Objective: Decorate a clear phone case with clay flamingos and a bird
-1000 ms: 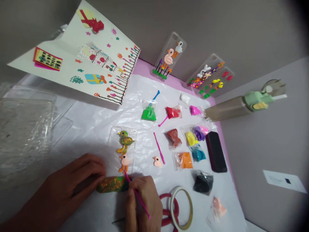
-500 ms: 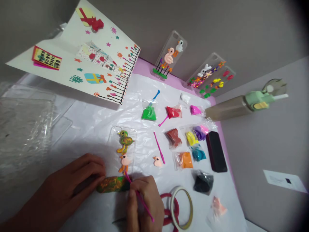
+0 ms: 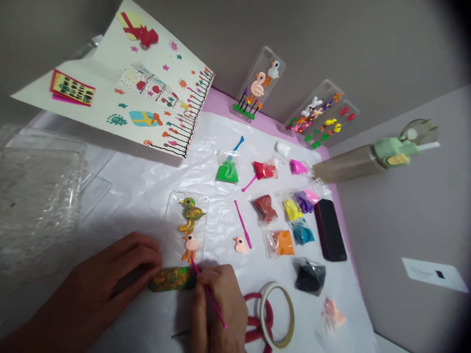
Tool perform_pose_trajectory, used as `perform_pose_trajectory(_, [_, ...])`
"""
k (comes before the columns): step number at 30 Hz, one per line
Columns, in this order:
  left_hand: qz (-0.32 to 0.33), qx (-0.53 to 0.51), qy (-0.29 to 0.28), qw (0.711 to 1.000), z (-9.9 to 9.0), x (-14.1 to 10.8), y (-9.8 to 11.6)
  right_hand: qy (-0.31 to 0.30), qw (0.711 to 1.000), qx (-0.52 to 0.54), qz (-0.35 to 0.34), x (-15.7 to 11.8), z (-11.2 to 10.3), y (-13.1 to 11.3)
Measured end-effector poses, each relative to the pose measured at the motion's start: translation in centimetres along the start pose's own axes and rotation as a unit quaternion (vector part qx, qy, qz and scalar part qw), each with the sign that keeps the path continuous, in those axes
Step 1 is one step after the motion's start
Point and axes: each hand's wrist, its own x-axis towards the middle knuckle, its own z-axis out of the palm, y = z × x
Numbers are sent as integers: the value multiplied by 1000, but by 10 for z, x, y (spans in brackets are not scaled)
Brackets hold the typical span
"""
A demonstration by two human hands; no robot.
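Observation:
A clear phone case (image 3: 201, 212) lies on the white sheet. It bears a mottled green-orange clay duck (image 3: 192, 212), a pale pink clay bird (image 3: 191, 242) with orange legs, and a mottled green clay strip (image 3: 171, 279) at the lower end. My left hand (image 3: 117, 274) is closed, thumb and fingertips together at the case's lower left edge. In my right hand (image 3: 222, 299) is a thin pink modelling tool (image 3: 214, 300), held like a pen. Its tip touches or hovers by the bird's orange feet; I cannot tell which. My right hand hides part of the strip and the case's lower corner.
Bagged clay, including green (image 3: 227, 171), red (image 3: 265, 170) and black (image 3: 311, 277), lies to the right. Nearby are another pink tool (image 3: 243, 225), a pale clay bird head (image 3: 240, 244), a tape roll (image 3: 292, 318), scissors (image 3: 253, 336), a bottle (image 3: 349, 164) and a decorated card (image 3: 106, 54).
The pink tool's rear end has shifted slightly up and left in my right hand, while its tip stays by the bird's feet. My left hand has barely moved.

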Motion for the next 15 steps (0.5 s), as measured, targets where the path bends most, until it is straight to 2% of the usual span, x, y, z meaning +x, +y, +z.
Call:
perform_pose_trajectory(5, [-15,-7,8,1000,-1,1,5,6,1000,6,-15,1,3,0])
perform_pose_trajectory(12, [-5,5,0,1000,-2,4,5,55,997,50,10,8,-6,-7])
perform_pose_trajectory(15, [-11,-2,2,1000,-2,4,9,49,998,45,-5,8,-6,-6])
